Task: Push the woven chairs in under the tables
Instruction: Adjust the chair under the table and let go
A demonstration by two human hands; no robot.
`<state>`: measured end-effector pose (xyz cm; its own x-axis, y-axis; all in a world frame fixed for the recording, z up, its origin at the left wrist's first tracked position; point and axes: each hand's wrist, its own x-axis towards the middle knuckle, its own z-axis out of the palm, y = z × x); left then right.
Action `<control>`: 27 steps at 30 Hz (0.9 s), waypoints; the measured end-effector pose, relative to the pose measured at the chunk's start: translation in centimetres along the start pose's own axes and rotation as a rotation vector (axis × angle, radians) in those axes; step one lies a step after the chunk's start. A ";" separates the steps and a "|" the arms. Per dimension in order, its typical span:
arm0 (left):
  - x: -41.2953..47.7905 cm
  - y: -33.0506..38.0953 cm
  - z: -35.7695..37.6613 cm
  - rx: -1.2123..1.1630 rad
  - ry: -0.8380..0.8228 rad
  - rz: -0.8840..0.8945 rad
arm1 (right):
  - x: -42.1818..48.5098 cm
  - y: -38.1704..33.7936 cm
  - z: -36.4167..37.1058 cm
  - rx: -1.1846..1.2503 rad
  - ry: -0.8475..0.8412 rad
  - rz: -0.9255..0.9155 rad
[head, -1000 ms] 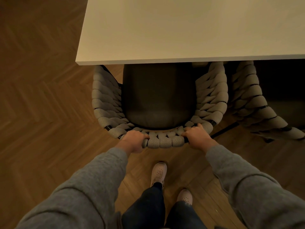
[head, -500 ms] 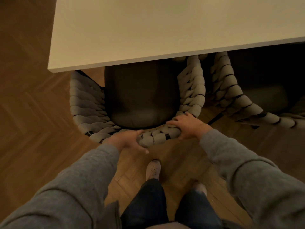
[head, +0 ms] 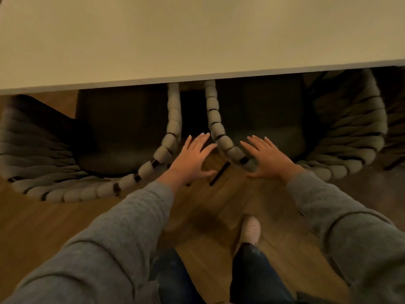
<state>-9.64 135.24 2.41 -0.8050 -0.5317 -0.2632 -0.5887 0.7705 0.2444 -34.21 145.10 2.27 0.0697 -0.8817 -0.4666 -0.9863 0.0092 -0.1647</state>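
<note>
Overhead, through the head camera, I see a pale tabletop (head: 197, 40) filling the upper part of the view, its near edge running slightly upward from left to right. Below it lies a wooden herringbone floor (head: 43, 227).

Two chairs stand side by side at that edge. The left woven chair (head: 87, 194) has the front of its dark seat under the tabletop, while its thick braided back curves out toward me over the floor. The right woven chair (head: 350, 139) stands likewise, seat front under the edge and rounded back projecting on my side. Their inner woven arms run close together and nearly parallel, with a narrow dark gap between them.

Both arms reach forward, the left sleeve (head: 109, 238) and the right sleeve (head: 350, 227) being grey. Dark trouser legs (head: 256, 277) show at the bottom centre.

The left hand (head: 192, 159) is palm down with fingers straight and spread, gripping nothing. It sits above the gap between the chairs, its fingertips just beside the inner arm of the right woven chair, and I cannot tell whether they touch it. The right hand (head: 267, 156) is also flat and spread, holding nothing. It lies over the near left corner of the right woven chair's back rim, though contact cannot be confirmed.

A light perforated shoe (head: 249, 230) stands on the floor below the right hand. A thin dark chair leg (head: 220, 173) slants on the floor between the two hands.
</note>
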 end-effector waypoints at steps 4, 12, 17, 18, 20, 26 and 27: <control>5.3 7.9 1.8 0.175 -0.145 0.076 | -5.4 9.6 2.0 -0.042 -0.234 0.096; 12.7 15.6 3.7 0.333 -0.454 -0.027 | -10.3 22.9 5.2 -0.159 -0.273 0.144; 13.1 16.5 3.9 0.393 -0.440 -0.074 | -9.8 24.7 5.6 -0.186 -0.227 0.139; 12.9 16.5 4.0 0.396 -0.449 -0.075 | -9.8 24.5 5.8 -0.186 -0.213 0.131; 12.7 16.4 4.2 0.406 -0.466 -0.076 | -10.0 24.1 6.1 -0.199 -0.204 0.124; 13.3 16.2 4.3 0.422 -0.491 -0.080 | -9.6 24.5 5.9 -0.207 -0.209 0.106; 13.4 16.2 4.2 0.421 -0.489 -0.085 | -9.6 24.5 5.9 -0.209 -0.216 0.102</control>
<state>-29.67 142.04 -1.09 -0.5724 -0.4516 -0.6844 -0.4900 0.8576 -0.1561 -58.19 156.53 -2.41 -0.0233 -0.7606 -0.6488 -0.9977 -0.0241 0.0641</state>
